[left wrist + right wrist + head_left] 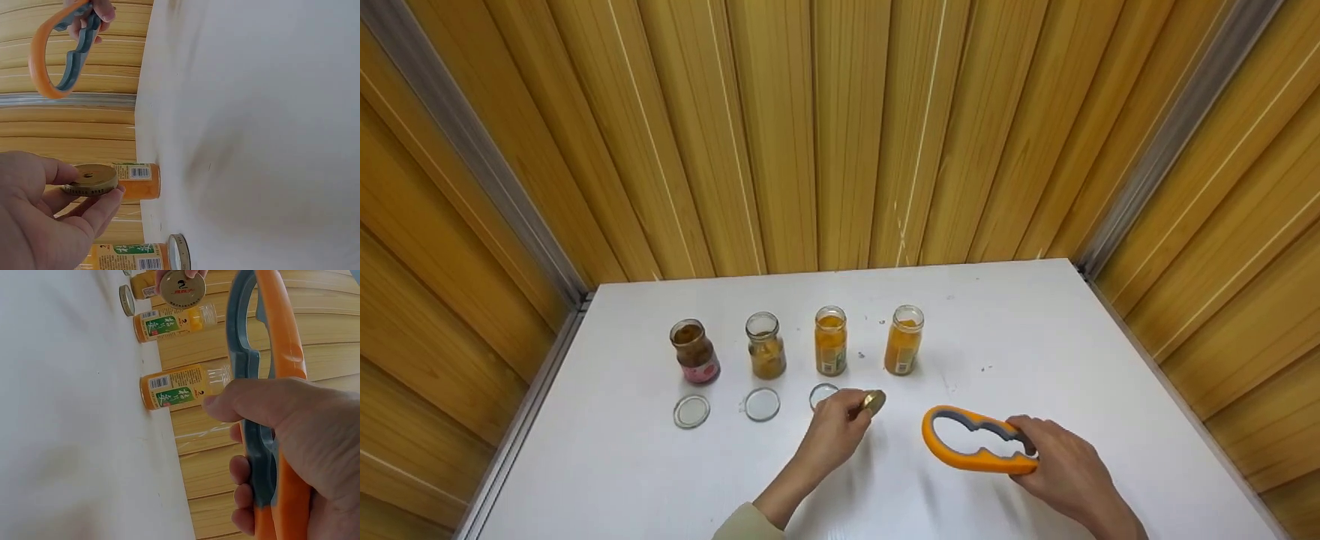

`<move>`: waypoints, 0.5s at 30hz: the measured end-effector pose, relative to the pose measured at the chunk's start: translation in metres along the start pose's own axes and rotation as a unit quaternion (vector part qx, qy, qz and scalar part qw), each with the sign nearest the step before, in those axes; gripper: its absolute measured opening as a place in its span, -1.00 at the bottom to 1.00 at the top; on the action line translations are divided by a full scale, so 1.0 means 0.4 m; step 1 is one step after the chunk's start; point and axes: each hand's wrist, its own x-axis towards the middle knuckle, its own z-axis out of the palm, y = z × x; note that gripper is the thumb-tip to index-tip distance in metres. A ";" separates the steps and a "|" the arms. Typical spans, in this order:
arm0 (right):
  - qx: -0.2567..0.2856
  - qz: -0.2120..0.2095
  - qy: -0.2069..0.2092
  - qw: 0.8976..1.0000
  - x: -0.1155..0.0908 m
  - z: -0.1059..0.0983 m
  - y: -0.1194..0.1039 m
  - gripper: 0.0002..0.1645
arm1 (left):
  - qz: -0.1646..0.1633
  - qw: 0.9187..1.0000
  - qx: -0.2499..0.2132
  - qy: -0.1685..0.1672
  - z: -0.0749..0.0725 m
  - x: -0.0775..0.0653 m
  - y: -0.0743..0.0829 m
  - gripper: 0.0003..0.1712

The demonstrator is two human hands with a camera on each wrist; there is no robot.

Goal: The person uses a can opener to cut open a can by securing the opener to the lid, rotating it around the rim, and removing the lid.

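Between thumb and fingers my left hand [836,427] pinches a gold jar lid [874,402], held up over the white table; its printed top shows in the right wrist view. My right hand [1061,465] grips an orange and grey jar opener [971,461] by its handles, its loop pointing left. Beyond the hands, four lidless glass jars would be several in a row: a brown-filled jar [695,352], a jar with pale yellow chunks [766,349], and two orange-filled jars, one in the middle [831,345] and one at right [903,343].
Lids lie upside down before the jars: one at left [691,411], one in the middle [762,404], and one partly hidden lid [823,392] behind my left hand. Wood-patterned walls [847,135] enclose the white table [607,465] at the back and sides.
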 end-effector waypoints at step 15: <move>0.009 0.018 0.004 1.000 -0.001 -0.002 0.025 -0.40 | 0.155 0.951 0.262 0.051 0.114 0.055 -0.003 -0.71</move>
